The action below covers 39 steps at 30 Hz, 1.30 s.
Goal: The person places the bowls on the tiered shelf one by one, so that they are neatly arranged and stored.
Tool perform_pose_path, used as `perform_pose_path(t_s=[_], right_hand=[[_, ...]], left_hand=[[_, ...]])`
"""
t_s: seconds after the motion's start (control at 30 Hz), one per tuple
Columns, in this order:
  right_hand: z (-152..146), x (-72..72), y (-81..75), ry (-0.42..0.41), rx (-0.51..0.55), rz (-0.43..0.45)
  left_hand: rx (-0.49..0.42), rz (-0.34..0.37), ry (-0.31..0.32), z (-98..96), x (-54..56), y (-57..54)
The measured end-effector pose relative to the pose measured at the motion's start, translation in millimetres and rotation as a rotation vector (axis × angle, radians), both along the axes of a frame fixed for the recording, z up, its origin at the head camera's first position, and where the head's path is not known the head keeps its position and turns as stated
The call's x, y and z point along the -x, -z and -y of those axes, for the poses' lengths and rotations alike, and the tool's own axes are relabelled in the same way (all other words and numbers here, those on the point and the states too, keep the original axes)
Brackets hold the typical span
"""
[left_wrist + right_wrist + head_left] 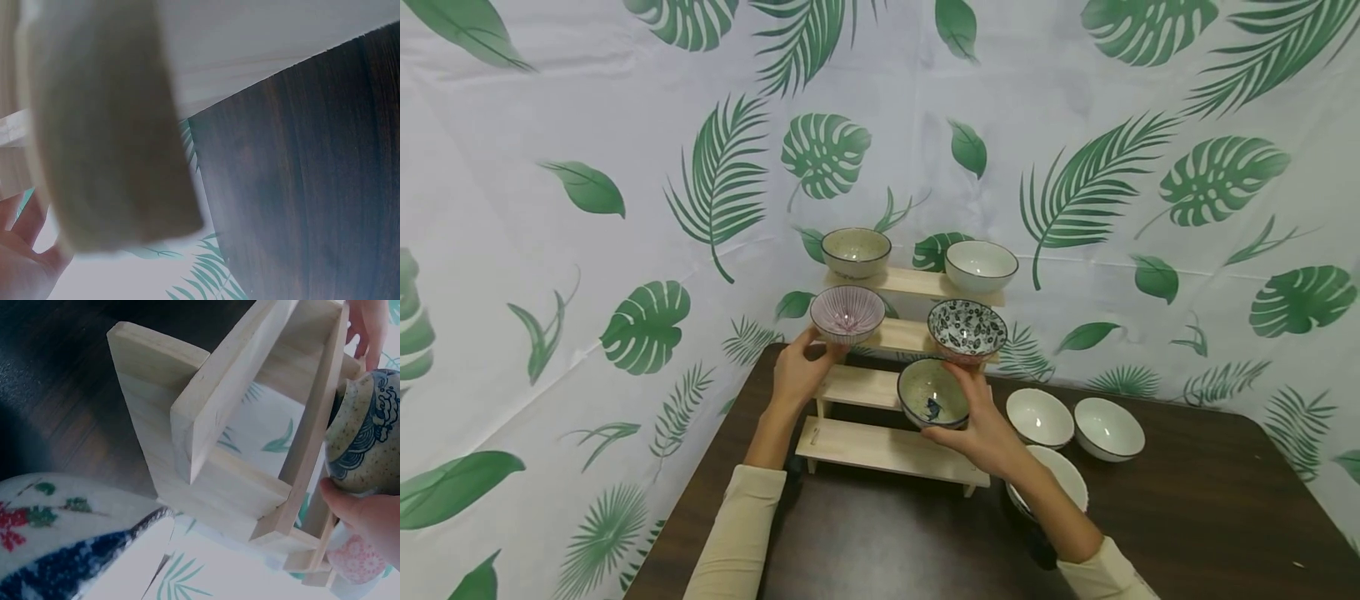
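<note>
My left hand (799,367) is at the purple-striped bowl (847,315), its thumb and fingers holding the bowl's lower left side. This bowl is on the second-highest step of the wooden stand (891,450). In my right hand (981,421) is a speckled beige bowl (928,392) with a blue figure inside, gripped by the rim and side over the third step. Its outside shows a blue wave pattern in the right wrist view. A black-and-white floral bowl (967,327) sits just above my right hand. A blurred sleeve (112,125) fills much of the left wrist view.
On the top step stand a beige bowl (856,252) and a white bowl (981,265). Right of the stand, on the dark table (1195,500), are white bowls (1040,417), one partly behind my right forearm. A leaf-print cloth (925,150) hangs behind.
</note>
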State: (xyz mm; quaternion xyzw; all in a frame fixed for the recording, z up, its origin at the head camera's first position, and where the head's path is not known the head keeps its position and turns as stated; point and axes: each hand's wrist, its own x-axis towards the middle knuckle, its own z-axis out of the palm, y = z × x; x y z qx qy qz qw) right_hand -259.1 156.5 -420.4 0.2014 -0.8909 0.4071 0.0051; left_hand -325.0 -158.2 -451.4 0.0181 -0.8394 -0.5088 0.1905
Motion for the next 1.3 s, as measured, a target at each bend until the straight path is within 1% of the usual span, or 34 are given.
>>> perform_pose_path(t_s=[0.23, 0.47, 0.67, 0.87, 1.03, 1.3], right_hand=[[5, 0.4, -0.9, -0.022, 0.032, -0.006], [10, 1.1, -1.1, -0.036, 0.041, -0.018], [14, 1.9, -2.3, -0.035, 0.038, -0.025], [19, 5.7, -1.3, -0.045, 0.06, -0.046], [24, 7.1, -1.0, -0.04, 0.053, -0.041], [32, 9.1, -0.7, -0.052, 0.032, -0.06]], left_hand=[[-0.009, 0.004, 0.001, 0.5, -1.7, -0.5], [-0.015, 0.018, 0.018, 0.0, -2.0, -1.4], [0.0, 0.022, 0.006, 0.4, -1.1, -2.3], [0.01, 0.022, -0.001, 0.7, -0.1, -2.7], [0.006, 0.018, 0.005, 0.6, -0.8, -3.7], [-0.02, 0.013, 0.016, 1.3, -1.9, -2.5]])
